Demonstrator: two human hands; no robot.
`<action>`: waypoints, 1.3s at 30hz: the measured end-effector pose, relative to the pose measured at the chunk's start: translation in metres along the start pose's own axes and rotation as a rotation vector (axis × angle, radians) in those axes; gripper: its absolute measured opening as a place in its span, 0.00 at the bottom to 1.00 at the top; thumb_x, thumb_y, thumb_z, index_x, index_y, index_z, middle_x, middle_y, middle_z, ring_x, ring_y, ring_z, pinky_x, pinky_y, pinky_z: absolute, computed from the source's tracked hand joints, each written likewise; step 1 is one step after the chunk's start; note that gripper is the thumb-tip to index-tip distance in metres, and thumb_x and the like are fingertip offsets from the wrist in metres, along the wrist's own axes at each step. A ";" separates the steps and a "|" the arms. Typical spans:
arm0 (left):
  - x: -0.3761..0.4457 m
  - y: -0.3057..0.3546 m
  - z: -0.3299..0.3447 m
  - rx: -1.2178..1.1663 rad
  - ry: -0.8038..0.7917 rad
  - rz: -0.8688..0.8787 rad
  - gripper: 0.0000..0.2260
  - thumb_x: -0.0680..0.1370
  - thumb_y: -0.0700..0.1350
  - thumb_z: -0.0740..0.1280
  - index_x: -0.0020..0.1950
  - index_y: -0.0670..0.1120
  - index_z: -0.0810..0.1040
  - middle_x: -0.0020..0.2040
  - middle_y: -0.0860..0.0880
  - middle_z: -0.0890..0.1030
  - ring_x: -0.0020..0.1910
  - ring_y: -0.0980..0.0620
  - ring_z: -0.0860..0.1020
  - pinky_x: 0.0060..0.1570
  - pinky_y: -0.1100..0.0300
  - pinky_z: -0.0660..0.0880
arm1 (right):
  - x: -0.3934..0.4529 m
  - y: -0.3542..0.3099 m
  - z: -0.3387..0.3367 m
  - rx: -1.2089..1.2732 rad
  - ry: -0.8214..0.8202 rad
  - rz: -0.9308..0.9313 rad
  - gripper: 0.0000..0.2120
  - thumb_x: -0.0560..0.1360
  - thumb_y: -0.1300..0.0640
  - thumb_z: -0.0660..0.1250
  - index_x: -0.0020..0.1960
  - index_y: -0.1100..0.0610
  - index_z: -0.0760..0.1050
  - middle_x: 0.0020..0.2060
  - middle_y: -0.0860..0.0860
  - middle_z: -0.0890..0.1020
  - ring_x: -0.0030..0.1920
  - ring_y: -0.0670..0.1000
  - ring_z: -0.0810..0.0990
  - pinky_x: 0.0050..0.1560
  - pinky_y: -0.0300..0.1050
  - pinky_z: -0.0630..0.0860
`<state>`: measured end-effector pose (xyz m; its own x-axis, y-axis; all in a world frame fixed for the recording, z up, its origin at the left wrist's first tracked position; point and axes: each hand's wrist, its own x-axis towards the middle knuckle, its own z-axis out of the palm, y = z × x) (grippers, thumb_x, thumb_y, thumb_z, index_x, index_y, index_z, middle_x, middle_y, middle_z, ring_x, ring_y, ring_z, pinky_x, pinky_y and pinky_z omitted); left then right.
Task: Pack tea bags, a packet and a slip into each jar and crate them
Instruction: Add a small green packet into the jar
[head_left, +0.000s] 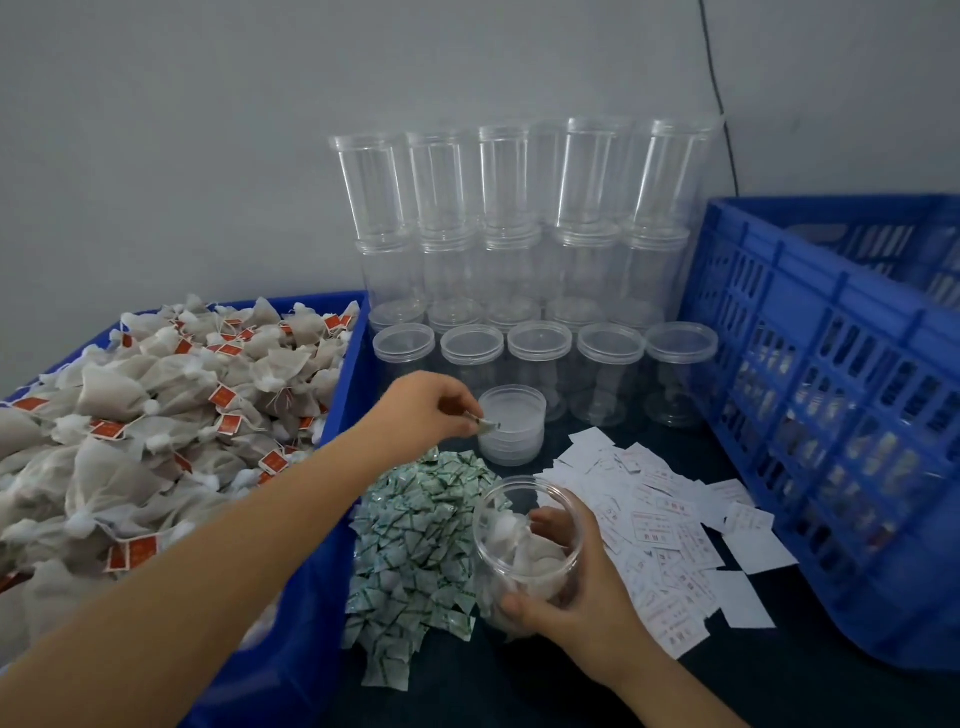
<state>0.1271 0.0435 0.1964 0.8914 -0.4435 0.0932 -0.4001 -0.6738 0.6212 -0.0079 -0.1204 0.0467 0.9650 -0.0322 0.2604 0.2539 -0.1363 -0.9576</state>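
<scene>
Packet step in hand: right hand (582, 597) grips the open jar (527, 540), already holding tea bags, while left hand (431, 408) pinches one small packet (485, 425) just beside the stack of lids (511, 423). Next, I'd judge: carry that packet back over the jar mouth, drop it, then take a slip (657, 530) from the pile just right of the jar. Counts: one jar in hand; front row has five lidded empty jars (540, 358), more stacked behind, total unclear. Packets (421, 545), slips, tea bags (156, 426): uncountable heaps. One crate (831, 415) far right.

Dim, cool, soft light; wide-angle edge distortion.
</scene>
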 end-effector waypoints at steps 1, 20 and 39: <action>-0.009 0.007 -0.006 -0.069 -0.015 0.005 0.03 0.71 0.44 0.74 0.39 0.51 0.82 0.33 0.56 0.82 0.31 0.66 0.76 0.30 0.75 0.69 | 0.000 0.001 0.000 0.001 -0.001 0.001 0.44 0.59 0.34 0.80 0.69 0.27 0.61 0.59 0.32 0.73 0.63 0.38 0.75 0.55 0.30 0.75; -0.061 0.036 0.039 0.448 -0.281 0.082 0.04 0.73 0.50 0.71 0.45 0.54 0.84 0.72 0.59 0.63 0.69 0.54 0.53 0.55 0.56 0.51 | 0.000 -0.001 0.002 0.051 -0.004 -0.023 0.42 0.62 0.38 0.81 0.69 0.29 0.63 0.58 0.31 0.73 0.62 0.38 0.75 0.54 0.29 0.74; -0.055 0.045 0.037 0.682 -0.260 0.184 0.16 0.77 0.57 0.63 0.48 0.47 0.83 0.62 0.53 0.75 0.66 0.51 0.64 0.62 0.51 0.59 | 0.000 -0.010 0.000 0.074 -0.016 -0.007 0.41 0.63 0.43 0.82 0.69 0.32 0.64 0.61 0.36 0.75 0.64 0.43 0.77 0.55 0.34 0.77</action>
<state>0.0527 0.0158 0.1905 0.7522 -0.6527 -0.0901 -0.6563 -0.7544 -0.0142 -0.0107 -0.1189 0.0564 0.9639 -0.0151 0.2658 0.2644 -0.0634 -0.9623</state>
